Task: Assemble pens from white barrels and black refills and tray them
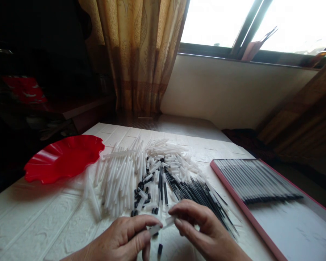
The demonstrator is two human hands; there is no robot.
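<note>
My left hand [133, 232] pinches a short translucent plastic piece [154, 229], which looks like a pen cap, between thumb and forefinger. Close beside it, my right hand [198, 224] pinches another small translucent piece [170, 221], its tip nearly meeting the first; I cannot tell whether they touch. Beyond my hands lie white pen tubes [119, 181] in a heap, small black plugs [141, 190], short white caps [183, 165] and thin dark pen refills [198, 194]. One black plug [160, 249] lies just below my hands.
A red scalloped dish [65, 156] sits at the left of the white brick-patterned table cover [43, 221]. To the right, a pink-edged tray [241, 208] holds a row of pens [260, 181] with black ends. Behind are a curtain [141, 54] and a window.
</note>
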